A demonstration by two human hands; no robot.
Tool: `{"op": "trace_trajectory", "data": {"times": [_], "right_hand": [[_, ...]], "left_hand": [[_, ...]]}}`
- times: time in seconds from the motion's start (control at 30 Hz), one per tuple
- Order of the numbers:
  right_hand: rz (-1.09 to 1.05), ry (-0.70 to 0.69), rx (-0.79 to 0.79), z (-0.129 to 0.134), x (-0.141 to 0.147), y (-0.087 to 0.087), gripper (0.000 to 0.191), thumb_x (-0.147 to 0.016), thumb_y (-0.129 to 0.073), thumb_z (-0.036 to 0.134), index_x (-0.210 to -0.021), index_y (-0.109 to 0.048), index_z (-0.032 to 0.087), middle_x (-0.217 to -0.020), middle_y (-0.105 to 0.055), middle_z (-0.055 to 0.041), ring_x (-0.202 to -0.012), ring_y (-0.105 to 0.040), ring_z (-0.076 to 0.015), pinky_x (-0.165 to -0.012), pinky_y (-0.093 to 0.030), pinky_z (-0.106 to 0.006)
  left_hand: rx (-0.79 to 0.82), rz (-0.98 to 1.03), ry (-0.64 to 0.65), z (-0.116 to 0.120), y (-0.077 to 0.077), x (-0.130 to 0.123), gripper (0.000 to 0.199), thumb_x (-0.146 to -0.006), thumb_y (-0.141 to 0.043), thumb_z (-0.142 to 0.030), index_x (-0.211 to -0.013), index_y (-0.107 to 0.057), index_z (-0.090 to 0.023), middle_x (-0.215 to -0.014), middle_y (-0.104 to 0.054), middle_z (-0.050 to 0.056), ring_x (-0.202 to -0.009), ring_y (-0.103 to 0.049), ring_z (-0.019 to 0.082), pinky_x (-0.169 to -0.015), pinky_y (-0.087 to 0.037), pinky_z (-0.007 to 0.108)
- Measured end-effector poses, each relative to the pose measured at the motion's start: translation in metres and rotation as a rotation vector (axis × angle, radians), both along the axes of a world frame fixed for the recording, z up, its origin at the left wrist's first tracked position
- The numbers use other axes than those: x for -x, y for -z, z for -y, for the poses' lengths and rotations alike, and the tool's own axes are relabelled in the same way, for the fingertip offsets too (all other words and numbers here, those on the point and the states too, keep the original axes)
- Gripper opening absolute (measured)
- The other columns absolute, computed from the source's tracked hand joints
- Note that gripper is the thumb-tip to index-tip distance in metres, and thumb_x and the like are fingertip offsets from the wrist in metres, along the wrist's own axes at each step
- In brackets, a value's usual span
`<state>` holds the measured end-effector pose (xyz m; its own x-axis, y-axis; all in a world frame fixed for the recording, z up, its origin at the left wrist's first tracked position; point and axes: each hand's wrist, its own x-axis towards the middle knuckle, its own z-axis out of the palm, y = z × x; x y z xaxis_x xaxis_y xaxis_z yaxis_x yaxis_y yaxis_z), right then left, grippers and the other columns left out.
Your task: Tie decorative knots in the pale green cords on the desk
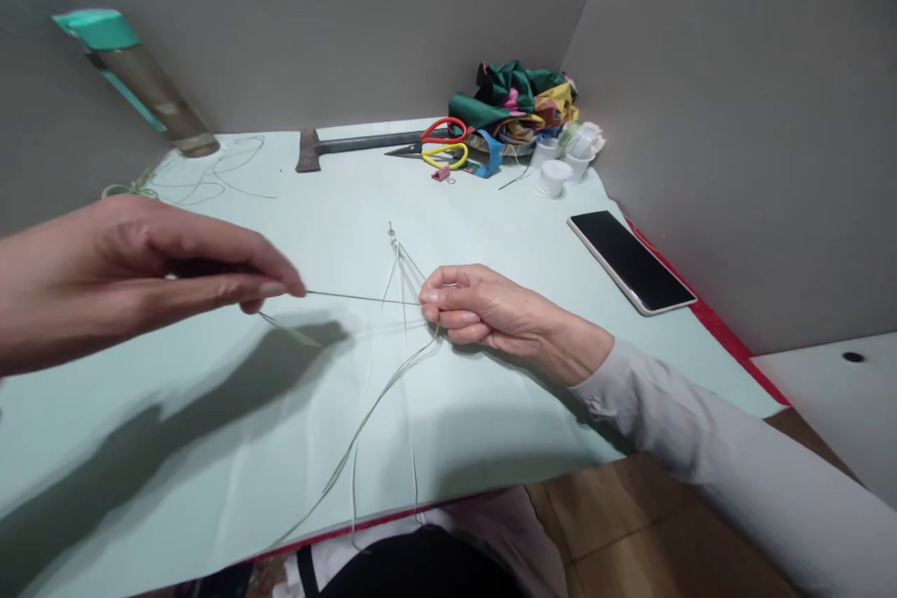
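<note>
My left hand (203, 266), at the left above the table, pinches a thin green cord (350, 296) between thumb and fingers. A short loose end hangs below those fingertips. The cord runs taut to my right hand (466, 304), whose closed fingertips grip it near the table's middle. Several pale cords fan out from a small nail-like pin (391, 230) standing on the table, some passing to my right hand. White strands (411, 448) hang down over the front edge, and a greenish bundle (350, 439) trails from beneath my right hand toward the lower left.
At the back lie a hammer (308, 149), scissors (445, 154), a binder clip (443, 173), bunched colourful fabric (515, 98) and small white containers (553, 177). A phone (631, 262) is on the right. A bottle (150, 89) stands back left near loose cord (217, 177). Grey walls enclose the table.
</note>
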<state>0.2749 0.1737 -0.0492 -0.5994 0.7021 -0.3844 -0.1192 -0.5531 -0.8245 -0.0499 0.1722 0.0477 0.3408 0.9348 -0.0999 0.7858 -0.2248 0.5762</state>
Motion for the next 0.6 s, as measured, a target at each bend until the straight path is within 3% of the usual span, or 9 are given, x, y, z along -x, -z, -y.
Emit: {"op": "trace_trajectory", "data": {"times": [0.07, 0.13, 0.17, 0.2, 0.27, 0.33, 0.37, 0.5, 0.6], "right_hand": [[-0.001, -0.011, -0.005, -0.001, 0.004, 0.003, 0.017, -0.106, -0.073, 0.030, -0.100, -0.067, 0.015, -0.081, -0.061, 0.0053, -0.054, -0.049, -0.0048, -0.044, -0.041, -0.015], [-0.003, -0.017, -0.010, 0.000, 0.008, 0.004, 0.017, -0.106, -0.073, 0.030, -0.101, -0.067, 0.015, -0.081, -0.061, 0.0053, -0.055, -0.051, -0.0054, -0.046, -0.043, -0.016], [-0.005, -0.020, -0.011, 0.000, 0.010, 0.004, 0.017, -0.106, -0.073, 0.030, -0.101, -0.067, 0.015, -0.081, -0.061, 0.0052, -0.055, -0.051, -0.0055, -0.046, -0.043, -0.016], [-0.008, -0.023, -0.012, 0.000, 0.012, 0.004, 0.017, -0.106, -0.073, 0.030, -0.101, -0.067, 0.015, -0.082, -0.062, 0.0049, -0.055, -0.051, -0.0055, -0.046, -0.043, -0.016], [-0.015, -0.027, -0.009, 0.002, 0.015, 0.001, 0.017, -0.106, -0.073, 0.030, -0.101, -0.067, 0.015, -0.083, -0.063, 0.0046, -0.055, -0.051, -0.0051, -0.045, -0.042, -0.015], [-0.026, -0.025, -0.003, 0.003, 0.018, -0.003, 0.017, -0.106, -0.073, 0.028, -0.098, -0.066, 0.015, -0.081, -0.062, 0.0055, -0.052, -0.047, -0.0039, -0.042, -0.038, -0.014], [-0.032, -0.021, 0.001, 0.004, 0.019, -0.005, 0.017, -0.106, -0.073, 0.027, -0.096, -0.065, 0.014, -0.079, -0.061, 0.0061, -0.051, -0.045, -0.0033, -0.041, -0.035, -0.013], [-0.065, 0.008, 0.015, 0.006, 0.025, -0.010, 0.022, -0.105, -0.073, 0.022, -0.088, -0.061, 0.015, -0.075, -0.058, 0.0076, -0.047, -0.036, -0.0015, -0.038, -0.026, -0.012], [-0.079, 0.030, 0.023, 0.007, 0.028, -0.012, 0.025, -0.104, -0.072, 0.020, -0.084, -0.058, 0.015, -0.075, -0.060, 0.0072, -0.046, -0.033, -0.0011, -0.037, -0.023, -0.012]], "left_hand": [[-0.069, -0.201, 0.113, -0.016, 0.003, 0.021, 0.022, -0.094, -0.069, -0.042, -0.093, -0.088, -0.031, -0.087, -0.082, -0.004, -0.081, -0.070, 0.018, -0.073, -0.046, 0.022], [-0.070, -0.203, 0.133, -0.029, 0.011, 0.026, 0.018, -0.087, -0.070, -0.033, -0.084, -0.087, -0.027, -0.093, -0.082, -0.001, -0.082, -0.068, 0.018, -0.079, -0.046, 0.023], [-0.106, -0.183, 0.100, -0.032, 0.016, 0.022, 0.015, -0.082, -0.072, -0.031, -0.077, -0.084, -0.025, -0.087, -0.080, 0.001, -0.077, -0.064, 0.018, -0.074, -0.043, 0.023], [-0.132, -0.161, 0.073, -0.033, 0.021, 0.015, 0.014, -0.082, -0.071, -0.029, -0.074, -0.081, -0.023, -0.090, -0.079, 0.003, -0.080, -0.063, 0.018, -0.073, -0.042, 0.023], [-0.120, -0.082, 0.068, -0.028, 0.032, -0.008, 0.016, -0.086, -0.069, -0.031, -0.092, -0.082, -0.024, -0.098, -0.079, 0.005, -0.087, -0.064, 0.020, -0.075, -0.044, 0.024], [-0.032, 0.021, 0.097, -0.017, 0.040, -0.036, 0.030, -0.092, -0.064, -0.043, -0.109, -0.080, -0.024, -0.078, -0.074, 0.003, -0.067, -0.057, 0.018, -0.064, -0.043, 0.026], [0.043, 0.075, 0.126, -0.012, 0.044, -0.050, 0.036, -0.094, -0.062, -0.049, -0.114, -0.077, -0.024, -0.080, -0.074, 0.003, -0.063, -0.056, 0.018, -0.061, -0.045, 0.027], [0.284, 0.254, 0.175, 0.002, 0.052, -0.086, 0.043, -0.099, -0.051, -0.059, -0.117, -0.063, -0.021, -0.066, -0.062, -0.002, -0.049, -0.052, 0.016, -0.047, -0.044, 0.027], [0.283, 0.304, 0.158, 0.002, 0.057, -0.092, 0.037, -0.097, -0.055, -0.057, -0.109, -0.060, -0.022, -0.066, -0.059, -0.003, -0.052, -0.048, 0.015, -0.047, -0.037, 0.025]]}}
